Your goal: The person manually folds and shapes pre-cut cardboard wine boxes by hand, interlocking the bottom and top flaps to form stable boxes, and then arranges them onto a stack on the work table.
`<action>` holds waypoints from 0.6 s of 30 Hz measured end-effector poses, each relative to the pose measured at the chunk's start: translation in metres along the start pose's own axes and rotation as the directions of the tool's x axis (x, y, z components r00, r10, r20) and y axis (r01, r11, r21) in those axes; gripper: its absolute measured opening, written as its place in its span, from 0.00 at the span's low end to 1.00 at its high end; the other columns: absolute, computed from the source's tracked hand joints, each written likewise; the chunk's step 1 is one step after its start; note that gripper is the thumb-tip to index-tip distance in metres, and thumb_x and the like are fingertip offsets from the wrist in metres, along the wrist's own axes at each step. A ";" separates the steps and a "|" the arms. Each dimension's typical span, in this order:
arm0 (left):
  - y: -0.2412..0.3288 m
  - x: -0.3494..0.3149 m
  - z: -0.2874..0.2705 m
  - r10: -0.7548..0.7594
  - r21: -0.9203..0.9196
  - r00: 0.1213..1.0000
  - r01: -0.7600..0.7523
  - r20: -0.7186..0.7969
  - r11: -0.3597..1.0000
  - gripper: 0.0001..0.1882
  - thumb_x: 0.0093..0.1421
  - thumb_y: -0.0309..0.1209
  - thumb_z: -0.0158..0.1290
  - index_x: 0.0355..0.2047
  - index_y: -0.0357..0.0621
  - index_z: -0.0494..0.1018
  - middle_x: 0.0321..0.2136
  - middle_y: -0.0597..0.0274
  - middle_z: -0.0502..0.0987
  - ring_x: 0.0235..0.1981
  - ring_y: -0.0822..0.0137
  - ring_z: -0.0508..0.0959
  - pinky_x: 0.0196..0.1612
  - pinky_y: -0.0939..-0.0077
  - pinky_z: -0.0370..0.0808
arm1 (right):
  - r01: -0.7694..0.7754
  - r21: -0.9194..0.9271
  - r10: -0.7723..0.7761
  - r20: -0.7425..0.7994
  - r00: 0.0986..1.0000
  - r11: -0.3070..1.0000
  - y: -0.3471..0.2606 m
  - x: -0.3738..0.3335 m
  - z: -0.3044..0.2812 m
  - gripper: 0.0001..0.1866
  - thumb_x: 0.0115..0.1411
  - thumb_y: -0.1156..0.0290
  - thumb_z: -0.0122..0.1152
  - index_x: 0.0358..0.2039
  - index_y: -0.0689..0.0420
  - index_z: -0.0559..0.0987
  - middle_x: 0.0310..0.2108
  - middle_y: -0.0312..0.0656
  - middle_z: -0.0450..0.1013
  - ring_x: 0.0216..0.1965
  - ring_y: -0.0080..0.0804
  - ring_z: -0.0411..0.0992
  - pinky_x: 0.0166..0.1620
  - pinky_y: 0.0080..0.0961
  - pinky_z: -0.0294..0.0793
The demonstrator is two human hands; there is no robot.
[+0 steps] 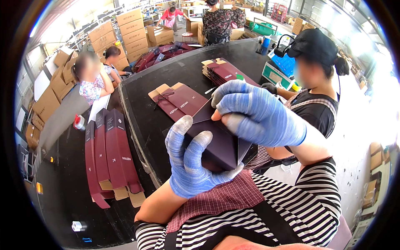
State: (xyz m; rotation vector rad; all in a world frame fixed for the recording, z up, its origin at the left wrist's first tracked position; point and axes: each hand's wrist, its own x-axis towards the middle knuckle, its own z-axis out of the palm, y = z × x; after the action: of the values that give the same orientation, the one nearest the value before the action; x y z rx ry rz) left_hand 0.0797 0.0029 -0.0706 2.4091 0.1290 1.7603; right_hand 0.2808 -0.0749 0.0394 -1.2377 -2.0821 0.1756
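Note:
A dark purple cardboard box [218, 146] stands tilted in front of my chest, its end turned toward me. My left hand [189, 164], in a blue knitted glove with grey fingertips, grips the box from the left with thumb below and fingers along its side. My right hand [254, 114], gloved alike, curls over the top of the box and pinches its edge; a bare fingertip shows there. Just beyond lie flat maroon cartons [181, 100] with brown flaps and a dark cord on them.
Long maroon boxes [121, 150] lie side by side on the black table [146, 112] at left. A stack of flat cartons [229, 71] lies farther off. A co-worker in a black cap [314, 46] is at right. A white tape roll [77, 226] sits at lower left.

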 end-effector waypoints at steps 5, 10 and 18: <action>-0.001 0.001 0.001 0.000 0.002 1.000 0.000 -0.001 1.000 0.53 0.43 0.54 0.76 0.64 0.50 0.61 0.65 0.38 0.59 0.61 0.38 0.68 0.59 0.44 0.72 | 0.040 0.017 -0.040 -0.022 0.999 0.999 0.007 0.004 0.000 0.08 0.60 0.75 0.66 0.41 0.56 0.84 0.46 0.45 0.73 0.52 0.41 0.74 0.56 0.35 0.74; 0.000 0.001 -0.001 0.012 0.000 1.000 -0.012 0.000 1.000 0.54 0.43 0.55 0.76 0.64 0.50 0.61 0.65 0.38 0.58 0.61 0.39 0.67 0.59 0.44 0.71 | 0.040 0.084 -0.041 0.017 0.999 0.996 0.015 0.006 0.004 0.11 0.58 0.76 0.67 0.42 0.56 0.83 0.48 0.44 0.71 0.53 0.39 0.73 0.59 0.33 0.72; -0.004 0.006 0.008 0.025 -0.040 0.998 -0.023 0.060 0.999 0.52 0.46 0.55 0.73 0.66 0.48 0.60 0.65 0.38 0.59 0.64 0.39 0.65 0.62 0.42 0.70 | -0.245 0.365 0.225 0.096 0.970 0.898 0.014 -0.004 -0.009 0.23 0.61 0.69 0.69 0.57 0.56 0.76 0.53 0.44 0.74 0.57 0.35 0.72 0.62 0.33 0.70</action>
State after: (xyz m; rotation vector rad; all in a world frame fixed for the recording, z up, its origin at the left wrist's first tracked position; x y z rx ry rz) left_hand 0.0893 0.0073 -0.0684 2.4435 0.0579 1.6813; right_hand 0.2974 -0.0727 0.0376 -1.2478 -1.8217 0.6916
